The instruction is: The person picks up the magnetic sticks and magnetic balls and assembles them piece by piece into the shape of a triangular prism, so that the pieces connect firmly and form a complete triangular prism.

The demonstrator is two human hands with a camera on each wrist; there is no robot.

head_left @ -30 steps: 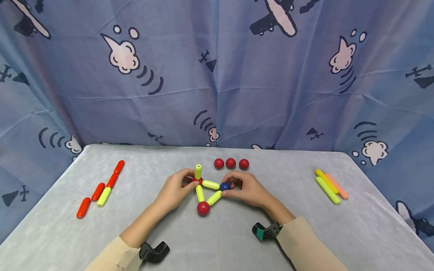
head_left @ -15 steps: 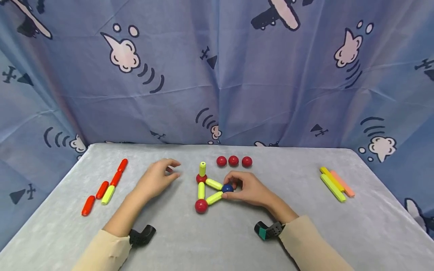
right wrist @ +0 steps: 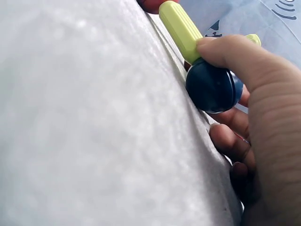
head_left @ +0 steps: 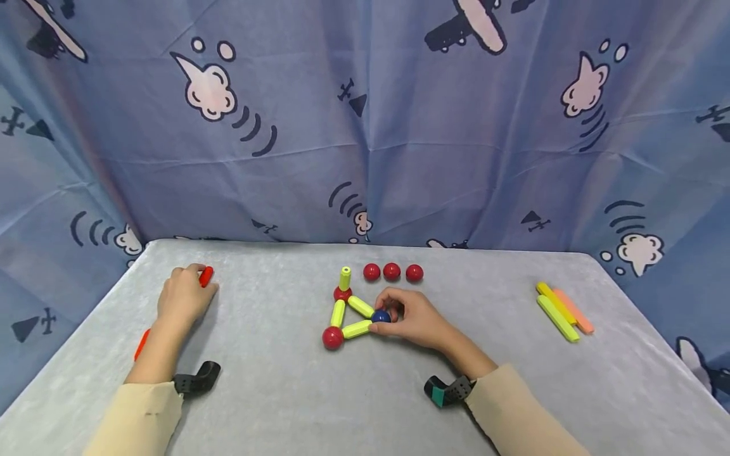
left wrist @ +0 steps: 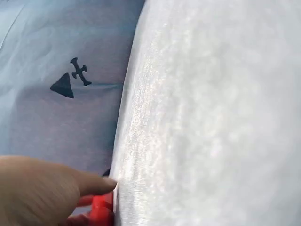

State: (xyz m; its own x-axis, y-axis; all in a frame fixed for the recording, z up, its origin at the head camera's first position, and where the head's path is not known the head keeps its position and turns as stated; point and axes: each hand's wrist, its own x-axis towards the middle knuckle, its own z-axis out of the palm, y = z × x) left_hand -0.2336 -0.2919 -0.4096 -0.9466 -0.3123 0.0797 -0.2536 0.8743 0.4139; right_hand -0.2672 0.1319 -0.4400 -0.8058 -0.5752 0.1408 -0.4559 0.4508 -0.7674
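We find the left hand at the far left of the pale cloth, fingers curled round a red rod, thumb on one side; how firm the hold is, we cannot tell. A second red rod shows partly past the left forearm.

We see the right hand bent nearly closed at mid-table, pinching a blue ball; in the right wrist view its thumb overlaps the end of the adjoining rod.

The blue ball forms the right corner of a yellow-green triangle, with a larger red ball at the near corner and a smaller red ball at the far one. From the latter a short rod stands upright.

Behind, we count three loose red balls in a row. Well off to the right lie lime, yellow and salmon sticks, side by side.
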